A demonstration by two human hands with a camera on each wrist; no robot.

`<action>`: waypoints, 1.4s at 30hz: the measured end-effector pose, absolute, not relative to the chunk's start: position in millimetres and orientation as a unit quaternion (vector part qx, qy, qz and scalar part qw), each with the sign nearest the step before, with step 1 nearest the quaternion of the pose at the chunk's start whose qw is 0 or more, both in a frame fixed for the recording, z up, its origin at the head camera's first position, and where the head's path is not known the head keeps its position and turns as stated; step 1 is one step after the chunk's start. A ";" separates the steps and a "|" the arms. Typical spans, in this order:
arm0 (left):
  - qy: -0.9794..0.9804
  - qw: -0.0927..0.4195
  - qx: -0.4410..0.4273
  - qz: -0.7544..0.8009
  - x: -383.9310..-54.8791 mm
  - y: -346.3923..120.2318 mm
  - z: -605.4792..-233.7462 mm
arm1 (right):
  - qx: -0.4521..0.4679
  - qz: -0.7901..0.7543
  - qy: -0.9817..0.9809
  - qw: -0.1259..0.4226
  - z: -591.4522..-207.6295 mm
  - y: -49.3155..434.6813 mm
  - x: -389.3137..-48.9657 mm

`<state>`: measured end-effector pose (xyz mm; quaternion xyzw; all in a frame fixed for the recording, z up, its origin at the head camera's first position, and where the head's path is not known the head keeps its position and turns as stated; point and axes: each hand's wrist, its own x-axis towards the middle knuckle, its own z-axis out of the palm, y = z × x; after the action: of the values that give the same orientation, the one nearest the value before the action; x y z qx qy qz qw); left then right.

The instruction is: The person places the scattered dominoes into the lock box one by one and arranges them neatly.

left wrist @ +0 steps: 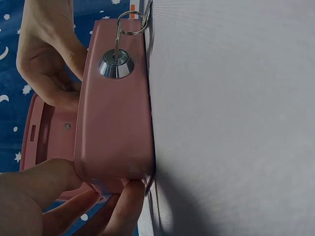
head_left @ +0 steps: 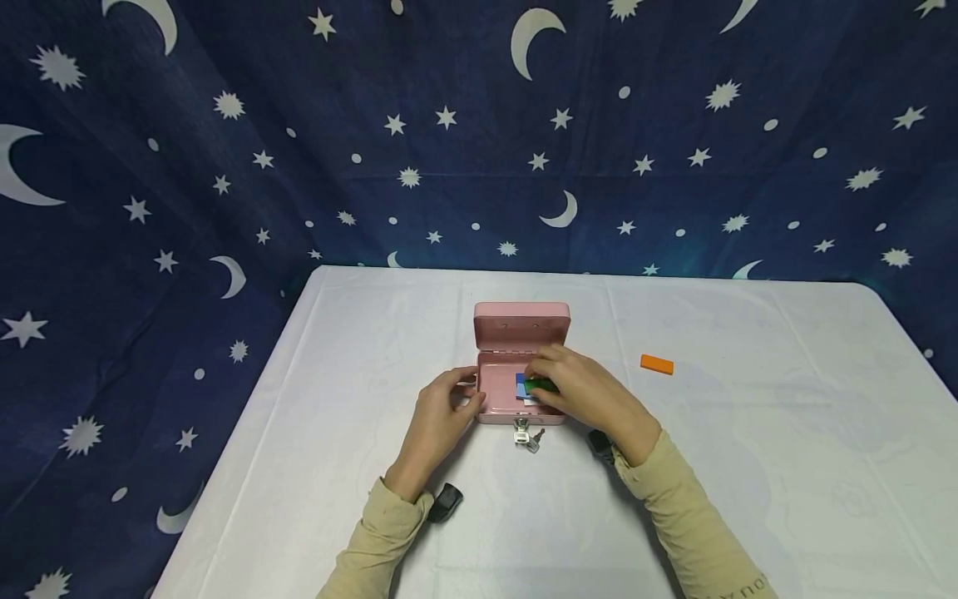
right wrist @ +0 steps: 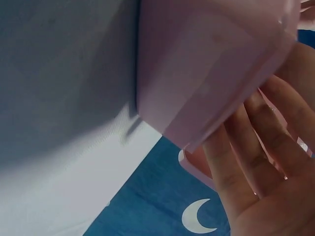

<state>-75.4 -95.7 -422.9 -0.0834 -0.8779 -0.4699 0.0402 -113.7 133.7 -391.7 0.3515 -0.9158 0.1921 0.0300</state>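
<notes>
A pink metal cash box (head_left: 497,393) stands on the table with its lid (head_left: 521,326) raised at the back. My left hand (head_left: 443,413) grips the left side of the box; thumb and fingers lie on either side of its wall in the left wrist view. My right hand (head_left: 584,393) reaches inside, its thumb and fingers around a small flat green piece (head_left: 540,385). Beside the green piece lies a blue piece (head_left: 520,384), with a bit of white under it. In the right wrist view, the box side (right wrist: 197,64) hides the fingertips.
A ring with keys (head_left: 535,440) hangs from the lock (left wrist: 116,65) on the box's front. An orange block (head_left: 657,364) lies on the white tablecloth (head_left: 748,433) to the right. Behind the table hangs a dark blue cloth (head_left: 479,100) with moons and stars.
</notes>
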 end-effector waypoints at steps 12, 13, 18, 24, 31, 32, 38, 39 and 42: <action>-0.877 0.039 -0.082 -0.471 -75.0 -95.6 -422.5 | 0.344 0.191 -0.919 0.033 -383.2 140.1 -111.6; -0.878 0.038 -0.080 -0.470 -74.9 -95.7 -422.4 | 0.343 0.191 -0.919 0.034 -382.6 141.0 -111.4; -0.883 0.036 -0.074 -0.463 -74.6 -95.6 -421.8 | 0.343 0.187 -0.919 0.048 -379.4 146.5 -110.3; -0.882 0.035 -0.074 -0.464 -74.2 -95.2 -421.8 | 0.333 0.187 -0.922 0.056 -378.1 155.0 -110.4; -0.880 0.038 -0.076 -0.467 -75.4 -94.7 -422.6 | 0.322 0.182 -0.928 0.056 -379.4 161.6 -111.7; -0.879 0.040 -0.078 -0.469 -75.5 -94.7 -422.4 | 0.321 0.182 -0.928 0.056 -379.7 162.5 -111.9; -0.877 0.046 -0.083 -0.471 -76.1 -94.4 -422.2 | 0.312 0.179 -0.932 0.049 -380.4 170.2 -112.6; -0.877 0.046 -0.084 -0.470 -76.1 -94.4 -422.4 | 0.310 0.180 -0.932 0.047 -380.4 171.7 -112.8; -0.879 0.040 -0.080 -0.469 -76.0 -94.4 -422.6 | 0.307 0.177 -0.934 0.045 -381.0 176.9 -114.2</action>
<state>-76.0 -94.4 -422.6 -0.0800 -0.8787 -0.4689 0.0399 -114.2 176.9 -381.0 0.3072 -0.9339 0.1771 0.0450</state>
